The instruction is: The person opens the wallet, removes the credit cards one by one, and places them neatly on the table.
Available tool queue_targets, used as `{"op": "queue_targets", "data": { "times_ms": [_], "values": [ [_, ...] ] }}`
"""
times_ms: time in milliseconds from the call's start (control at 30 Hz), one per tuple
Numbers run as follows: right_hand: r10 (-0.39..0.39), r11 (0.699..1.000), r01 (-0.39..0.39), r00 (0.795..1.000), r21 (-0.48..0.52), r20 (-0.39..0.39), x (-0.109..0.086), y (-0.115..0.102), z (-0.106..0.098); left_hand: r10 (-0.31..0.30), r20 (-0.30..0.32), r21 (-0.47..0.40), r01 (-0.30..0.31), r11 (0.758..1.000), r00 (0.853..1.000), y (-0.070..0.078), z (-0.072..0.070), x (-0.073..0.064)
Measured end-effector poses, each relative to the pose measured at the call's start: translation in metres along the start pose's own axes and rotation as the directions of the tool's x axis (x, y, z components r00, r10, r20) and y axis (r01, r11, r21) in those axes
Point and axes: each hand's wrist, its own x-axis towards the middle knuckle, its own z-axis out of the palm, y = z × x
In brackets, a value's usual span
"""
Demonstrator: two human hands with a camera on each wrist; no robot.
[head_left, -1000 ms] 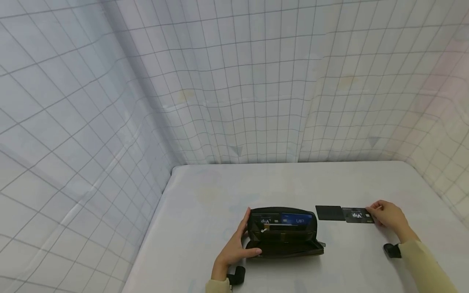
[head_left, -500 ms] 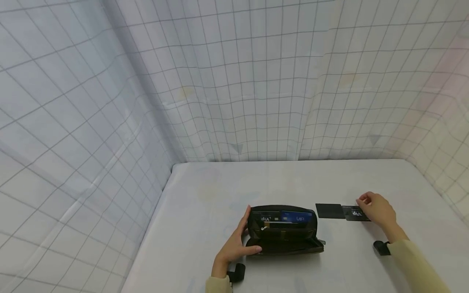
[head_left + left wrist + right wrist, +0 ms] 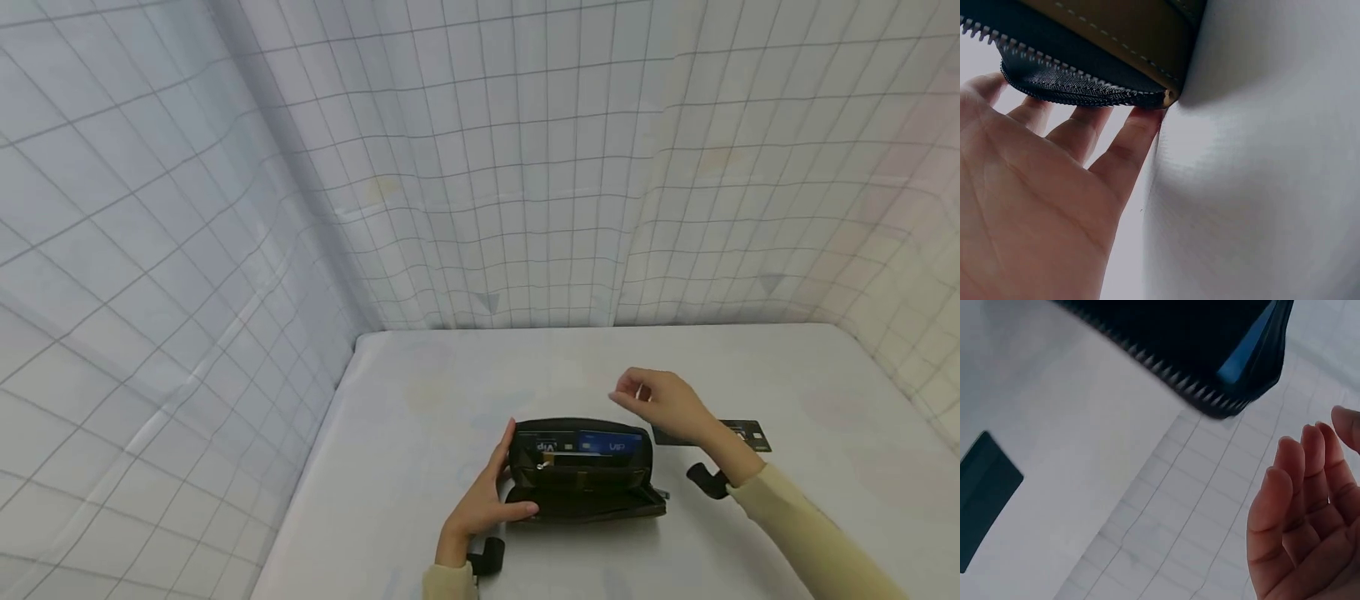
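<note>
A dark zip-around wallet (image 3: 581,479) stands unzipped on the table, with a black card (image 3: 553,445) and a blue card (image 3: 609,443) in its upper slots. My left hand (image 3: 480,504) grips its left end, thumb over the front lip and fingers behind. In the left wrist view, the fingertips touch the zipper edge of the wallet (image 3: 1141,53). My right hand (image 3: 663,404) is raised beyond the wallet's right end, fingers loosely curled around nothing. Behind the right wrist lie a plain black card (image 3: 666,438) and a black VIP card (image 3: 756,434), both partly hidden.
The white table (image 3: 405,400) is bounded at the back and left by white grid-patterned curtain (image 3: 480,167). A zipper pull (image 3: 662,494) sticks out at the wallet's right end. Black wrist cameras sit at the left wrist (image 3: 489,557) and the right wrist (image 3: 707,481).
My right hand has let go of the VIP card and moved left, up to the wallet's right end. The left hand and the wallet hold their place.
</note>
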Motion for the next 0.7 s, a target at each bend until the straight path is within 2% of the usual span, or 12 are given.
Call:
{"op": "queue_targets", "data": {
  "times_ms": [67, 167, 267, 400, 567, 700],
  "values": [
    [-0.036, 0.999, 0.036, 0.997, 0.000, 0.068, 0.005, -0.012, 0.006, 0.006, -0.004, -0.002, -0.006, 1.000, 1.000, 0.000, 0.001, 0.000],
    [-0.086, 0.996, 0.090, 0.982, -0.019, 0.168, 0.011, -0.025, 0.015, -0.002, -0.007, -0.015, 0.002, 1.000, 1.000, -0.001, 0.002, 0.001],
    [-0.136, 0.987, 0.151, 0.966, -0.056, 0.220, 0.013, -0.031, 0.025, -0.022, -0.005, -0.022, 0.022, 1.000, 1.000, -0.002, 0.003, 0.001],
    [-0.159, 0.976, 0.188, 0.961, -0.111, 0.227, 0.013, -0.034, 0.033, -0.028, -0.002, -0.031, 0.028, 0.999, 1.000, -0.002, 0.003, 0.001],
    [-0.167, 0.962, 0.201, 0.969, -0.184, 0.185, 0.014, -0.035, 0.040, -0.028, -0.004, -0.041, 0.028, 0.999, 1.000, -0.001, 0.002, 0.000],
    [-0.146, 0.960, 0.181, 0.975, -0.215, 0.169, 0.015, -0.038, 0.045, -0.011, -0.011, -0.040, 0.011, 0.999, 1.000, 0.000, 0.001, -0.001]
  ]
}}
